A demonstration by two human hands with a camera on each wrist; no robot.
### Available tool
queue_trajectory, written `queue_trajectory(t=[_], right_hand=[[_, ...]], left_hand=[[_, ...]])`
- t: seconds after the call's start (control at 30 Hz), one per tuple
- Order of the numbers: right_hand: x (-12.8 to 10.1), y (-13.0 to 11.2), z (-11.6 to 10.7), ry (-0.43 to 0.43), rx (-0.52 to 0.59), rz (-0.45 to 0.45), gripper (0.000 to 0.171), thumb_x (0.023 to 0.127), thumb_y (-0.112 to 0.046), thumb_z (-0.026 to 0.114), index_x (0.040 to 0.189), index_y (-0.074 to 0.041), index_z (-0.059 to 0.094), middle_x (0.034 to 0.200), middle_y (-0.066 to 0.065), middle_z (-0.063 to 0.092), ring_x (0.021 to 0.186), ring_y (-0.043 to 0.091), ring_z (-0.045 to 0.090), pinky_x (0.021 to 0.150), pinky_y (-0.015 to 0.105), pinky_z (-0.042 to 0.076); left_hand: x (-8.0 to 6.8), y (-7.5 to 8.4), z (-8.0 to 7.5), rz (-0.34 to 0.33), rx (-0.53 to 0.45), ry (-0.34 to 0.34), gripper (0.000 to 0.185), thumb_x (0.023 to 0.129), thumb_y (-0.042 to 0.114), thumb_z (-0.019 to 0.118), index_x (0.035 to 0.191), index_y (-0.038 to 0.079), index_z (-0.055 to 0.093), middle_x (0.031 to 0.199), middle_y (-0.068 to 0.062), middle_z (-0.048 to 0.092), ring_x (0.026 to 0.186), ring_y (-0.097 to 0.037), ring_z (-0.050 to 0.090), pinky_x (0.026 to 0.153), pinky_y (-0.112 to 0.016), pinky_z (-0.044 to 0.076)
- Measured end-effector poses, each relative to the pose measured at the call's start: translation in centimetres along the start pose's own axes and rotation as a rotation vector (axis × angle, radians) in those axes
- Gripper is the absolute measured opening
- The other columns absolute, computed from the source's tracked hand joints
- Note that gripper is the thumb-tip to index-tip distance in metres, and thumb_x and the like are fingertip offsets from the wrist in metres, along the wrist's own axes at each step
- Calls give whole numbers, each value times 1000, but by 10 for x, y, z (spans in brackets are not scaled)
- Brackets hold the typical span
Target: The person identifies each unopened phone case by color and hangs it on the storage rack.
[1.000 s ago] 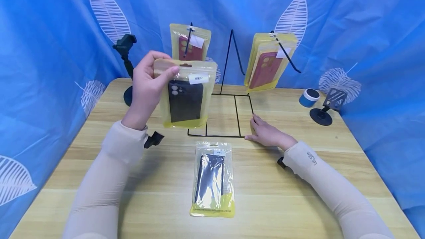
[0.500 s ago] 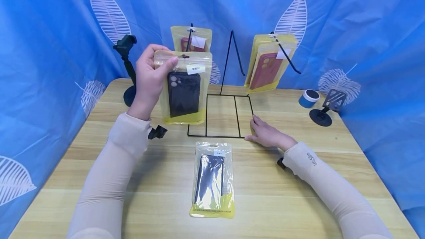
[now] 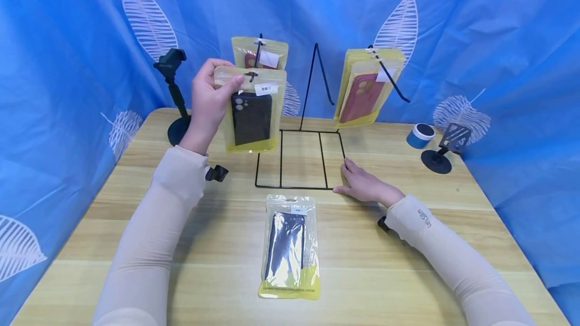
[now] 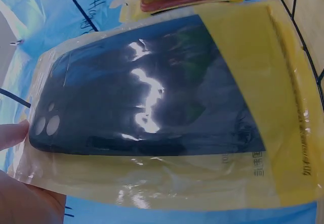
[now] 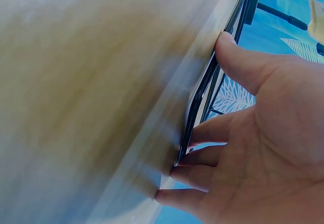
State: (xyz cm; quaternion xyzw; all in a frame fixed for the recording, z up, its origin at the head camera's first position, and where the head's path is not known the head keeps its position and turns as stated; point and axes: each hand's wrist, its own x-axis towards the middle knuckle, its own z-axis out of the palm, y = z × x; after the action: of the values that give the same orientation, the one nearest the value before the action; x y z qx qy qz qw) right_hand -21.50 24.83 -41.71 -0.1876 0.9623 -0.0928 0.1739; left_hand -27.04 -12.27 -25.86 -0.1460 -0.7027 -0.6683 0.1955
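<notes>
My left hand (image 3: 206, 98) pinches the top corner of a yellow-edged pouch with a black phone case (image 3: 250, 109), thumb on the front and fingers behind, holding it upright in the air just in front of the left hook (image 3: 257, 57) of the black wire rack (image 3: 312, 130), where a pouch with a red case (image 3: 262, 53) already hangs directly behind my grip. The hang hole (image 3: 250, 74) sits just beside my thumb, close to the hook's tip, so in my judgement the thing to get right is keeping the pouch square and level while I line that hole up with the wire, rather than pushing on before the hole has caught. Since I pinch at the corner, the pouch can swing away from my grip; holding near the hole helps. My right hand (image 3: 364, 183) lies flat with fingers spread against the near right corner of the rack's base on the bench (image 3: 408, 265), which I reckon steadies the frame against tipping. Below and between my two grips another black-case pouch (image 3: 290, 253) lies flat on the bench; up and beyond my right hand a stack of red-case pouches (image 3: 364, 87) hangs on the other hook
</notes>
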Motion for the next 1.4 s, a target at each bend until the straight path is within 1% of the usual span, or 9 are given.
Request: queue_trajectory(t=[0.1, 0.2, 0.37, 0.57, 0.7, 0.8, 0.97, 1.07, 1.4], right_hand=[[0, 1, 0, -3, 10, 0, 87, 101, -48, 51, 154, 10, 15, 162, 32, 3, 151, 45, 7, 122, 56, 18], [-1, 1, 0, 1, 15, -1, 86, 101, -48, 51, 154, 10, 16, 162, 32, 4, 151, 45, 7, 122, 56, 18], [-2, 0, 0, 8, 11, -1, 86, 101, -48, 52, 154, 11, 16, 162, 32, 4, 151, 45, 8, 122, 56, 18], [-2, 1, 1, -1, 10, 5, 86, 101, -48, 51, 154, 10, 16, 162, 32, 4, 152, 45, 7, 122, 56, 19], [-1, 1, 1, 2, 9, 6, 86, 101, -49, 51, 154, 9, 16, 163, 31, 4, 152, 44, 8, 122, 55, 19], [-1, 2, 2, 7, 7, 5, 87, 101, -49, 51, 154, 9, 17, 162, 31, 4, 152, 44, 8, 122, 55, 20], [0, 4, 4, 13, 10, 1, 87, 101, -50, 51, 154, 9, 17, 163, 31, 4, 152, 44, 8, 122, 55, 20], [0, 4, 4, 14, 10, 0, 87, 101, -50, 50, 154, 9, 17, 163, 31, 4, 152, 44, 9, 122, 56, 20], [0, 3, 3, 16, 4, 7, 87, 100, -49, 51, 154, 10, 17, 163, 31, 5, 152, 44, 9, 122, 55, 20]], left_hand=[[4, -2, 1, -9, 58, -6, 22, 95, 23, 68, 112, 11, 60, 104, 0, 64, 52, -7, 48, 52, -18, 42], [8, -4, 3, -34, 72, -9, 24, 95, 26, 68, 113, 12, 60, 103, 1, 63, 52, -9, 46, 52, -20, 40], [17, -6, 8, -78, 55, -21, 26, 94, 25, 69, 114, 12, 59, 118, -8, 67, 93, -14, 67, 82, -22, 55], [30, -11, 11, -136, 66, -20, 28, 95, 26, 68, 117, 13, 58, 128, -10, 67, 107, -16, 66, 91, -26, 55], [40, -16, 12, -147, 59, -11, 27, 94, 27, 70, 115, 13, 58, 123, -8, 69, 99, -15, 65, 82, -24, 51], [48, -20, 14, -143, 63, -8, 27, 93, 26, 70, 114, 13, 59, 107, -3, 69, 84, -13, 60, 72, -25, 47], [60, -25, 16, -131, 98, -1, 25, 93, 28, 71, 110, 16, 59, 80, 7, 57, 59, -10, 42, 59, -27, 38], [65, -27, 17, -129, 126, 3, 22, 92, 29, 71, 106, 18, 58, 74, 8, 53, 52, -10, 36, 57, -28, 35], [79, -31, 19, -168, 146, 13, 22, 92, 28, 72, 99, 20, 53, 78, 7, 51, 64, -8, 43, 65, -28, 38]])
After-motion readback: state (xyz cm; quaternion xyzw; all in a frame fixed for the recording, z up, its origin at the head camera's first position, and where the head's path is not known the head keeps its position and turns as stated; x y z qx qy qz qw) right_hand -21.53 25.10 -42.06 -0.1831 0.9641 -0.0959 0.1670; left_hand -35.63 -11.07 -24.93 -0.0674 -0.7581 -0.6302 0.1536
